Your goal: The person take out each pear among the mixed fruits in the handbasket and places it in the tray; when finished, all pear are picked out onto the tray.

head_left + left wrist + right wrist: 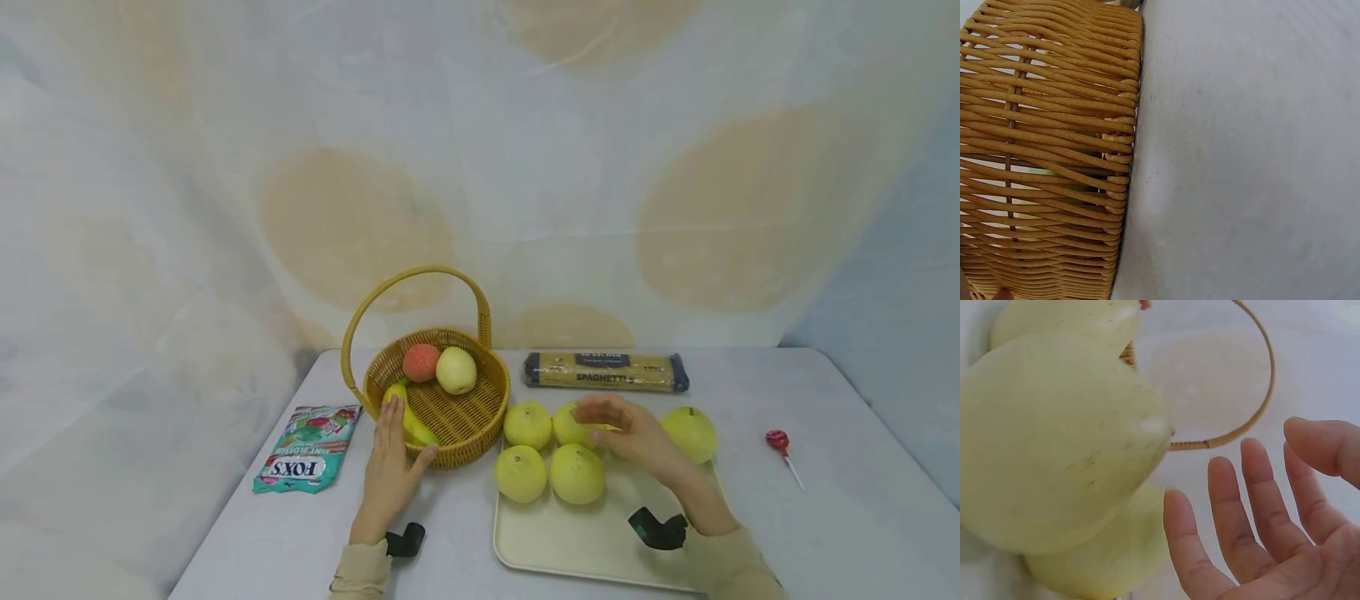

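My left hand (390, 467) rests at the near left rim of a round wicker basket (491, 417), its fingers straight and overlapping a yellow banana (415, 427) inside. A red round fruit (421, 362) and a pale yellow one (456, 371) lie deeper in the basket. Close up, the left wrist view shows the woven basket wall (1054, 125). Over the cream tray (570, 546) hangs my right hand (637, 437), fingers apart and holding nothing. Several round yellow-green fruits (577, 474) sit on the tray; one fruit (1060, 444) fills the right wrist view's left side.
A green Fox's candy bag (307, 450) lies left of the basket. Behind the tray is a spaghetti packet (606, 372). To the right, a red lollipop (777, 442) lies on the white table (450, 542). The basket's tall handle (412, 273) arches up at the back.
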A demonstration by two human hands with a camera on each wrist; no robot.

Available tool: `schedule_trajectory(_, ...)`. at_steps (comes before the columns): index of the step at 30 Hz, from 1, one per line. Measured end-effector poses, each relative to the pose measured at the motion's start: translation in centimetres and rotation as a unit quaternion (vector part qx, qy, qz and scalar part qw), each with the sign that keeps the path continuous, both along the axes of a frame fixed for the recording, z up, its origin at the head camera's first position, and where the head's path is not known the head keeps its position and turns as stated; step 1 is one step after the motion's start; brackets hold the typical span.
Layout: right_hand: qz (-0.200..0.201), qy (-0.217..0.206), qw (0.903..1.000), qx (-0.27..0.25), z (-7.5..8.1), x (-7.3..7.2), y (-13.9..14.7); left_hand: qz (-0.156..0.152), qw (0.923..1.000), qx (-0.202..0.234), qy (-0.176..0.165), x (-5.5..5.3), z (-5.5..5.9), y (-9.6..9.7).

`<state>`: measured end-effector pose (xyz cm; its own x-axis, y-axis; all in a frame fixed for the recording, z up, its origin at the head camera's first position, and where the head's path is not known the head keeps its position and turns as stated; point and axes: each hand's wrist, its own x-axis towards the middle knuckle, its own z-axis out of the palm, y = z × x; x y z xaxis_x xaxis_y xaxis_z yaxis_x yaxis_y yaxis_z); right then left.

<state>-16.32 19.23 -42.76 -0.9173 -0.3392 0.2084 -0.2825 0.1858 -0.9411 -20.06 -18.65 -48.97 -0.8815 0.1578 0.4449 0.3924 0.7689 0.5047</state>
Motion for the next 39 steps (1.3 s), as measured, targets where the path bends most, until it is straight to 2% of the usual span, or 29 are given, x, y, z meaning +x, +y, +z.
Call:
schedule_trajectory(8, 0.02, 0.005, 0.9998, 0.007, 2.4, -2.3, -2.0, 0.002, 1.0, -0.003, -0.006, 0.1, 0.0, 0.0)
schedule_trajectory(16, 0.055, -0.064, 0.9963, -0.018, 4.3, -4.9, -4.3, 0.004, 0.9999, -0.001, -0.015, 0.2, 0.2, 0.1)
schedule_trajectory(24, 0.085, -0.072, 0.9934, -0.031, 4.7, -6.8, -5.7, 0.003, 0.9999, -0.001, -0.011, 0.1, 0.1, 0.1)
schedule_trajectory(39, 0.088, -0.121, 0.9875, -0.051, 4.1, -9.2, -8.3, 0.0, 1.0, -0.002, -0.008, 0.1, 0.3, 0.1)
